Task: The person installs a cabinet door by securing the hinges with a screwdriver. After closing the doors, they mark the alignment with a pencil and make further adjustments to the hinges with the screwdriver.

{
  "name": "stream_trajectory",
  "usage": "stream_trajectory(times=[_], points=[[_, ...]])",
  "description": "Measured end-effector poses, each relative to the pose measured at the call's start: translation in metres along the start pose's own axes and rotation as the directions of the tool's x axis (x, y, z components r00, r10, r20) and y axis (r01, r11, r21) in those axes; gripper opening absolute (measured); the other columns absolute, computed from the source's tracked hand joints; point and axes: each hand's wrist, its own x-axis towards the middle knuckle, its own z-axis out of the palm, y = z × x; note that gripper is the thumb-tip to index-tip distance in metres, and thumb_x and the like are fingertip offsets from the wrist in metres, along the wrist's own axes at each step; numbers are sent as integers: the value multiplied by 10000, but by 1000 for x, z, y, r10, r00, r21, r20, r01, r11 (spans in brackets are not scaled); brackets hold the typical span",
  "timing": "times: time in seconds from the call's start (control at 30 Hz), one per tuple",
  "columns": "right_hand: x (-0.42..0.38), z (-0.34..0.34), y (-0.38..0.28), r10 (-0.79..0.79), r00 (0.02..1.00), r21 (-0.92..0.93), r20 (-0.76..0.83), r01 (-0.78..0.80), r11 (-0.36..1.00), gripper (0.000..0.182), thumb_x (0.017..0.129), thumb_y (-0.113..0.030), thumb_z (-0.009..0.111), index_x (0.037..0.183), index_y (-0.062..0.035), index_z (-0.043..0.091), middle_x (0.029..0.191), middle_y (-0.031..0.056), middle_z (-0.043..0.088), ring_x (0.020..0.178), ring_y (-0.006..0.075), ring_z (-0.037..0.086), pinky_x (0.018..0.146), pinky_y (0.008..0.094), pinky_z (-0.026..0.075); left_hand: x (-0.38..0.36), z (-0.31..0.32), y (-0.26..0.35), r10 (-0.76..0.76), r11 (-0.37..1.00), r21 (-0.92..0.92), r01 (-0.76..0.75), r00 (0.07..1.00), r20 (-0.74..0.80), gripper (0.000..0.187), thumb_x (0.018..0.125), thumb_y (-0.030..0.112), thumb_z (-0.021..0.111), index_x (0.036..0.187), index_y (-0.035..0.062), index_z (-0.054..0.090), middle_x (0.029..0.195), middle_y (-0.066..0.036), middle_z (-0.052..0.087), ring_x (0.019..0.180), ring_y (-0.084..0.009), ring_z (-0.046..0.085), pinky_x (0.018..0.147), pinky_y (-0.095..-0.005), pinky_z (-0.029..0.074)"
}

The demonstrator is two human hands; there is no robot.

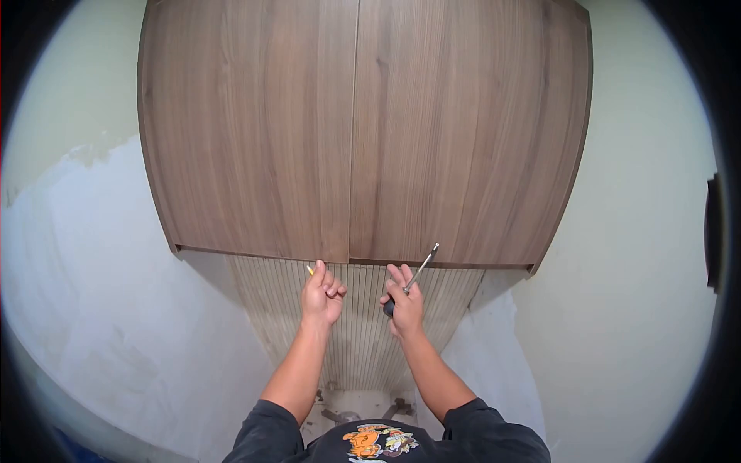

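Observation:
A wooden two-door wall cabinet (pixel 255 139) fills the upper view, its doors meeting at a seam in the middle. My left hand (pixel 323 299) is closed just under the left door's lower edge, thumb tip right at that edge. A short yellow thing with a pale tip (pixel 310 271), like a pencil, sticks out of it; the rest is hidden by the fingers. Below the right door, my right hand (pixel 409 309) grips a screwdriver (pixel 421 267) by its black handle. The shaft points up and to the right, its tip overlapping the door, while some fingers reach up to the bottom edge.
A ribbed panel (pixel 363 339) runs along the wall below the cabinet. Patchy plastered walls (pixel 85 255) stand on both sides. A dark object (pixel 712 231) shows at the far right. Low down, partly behind my body, are pipe-like fittings (pixel 340 415).

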Motion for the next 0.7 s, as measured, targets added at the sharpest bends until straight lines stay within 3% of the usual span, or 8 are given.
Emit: stream_trajectory(times=[0.7], points=[[4,4,2,-49,997,-1,-56,49,999,676,887,-60,538,1446,41,171,1413,177,391,651,98,548,562,246,485,6,-14,16,-35,999,-26,35,999,-10,314,998,330,443,743,147,437,578,37,373,512,-96,369,585,-284,387]])
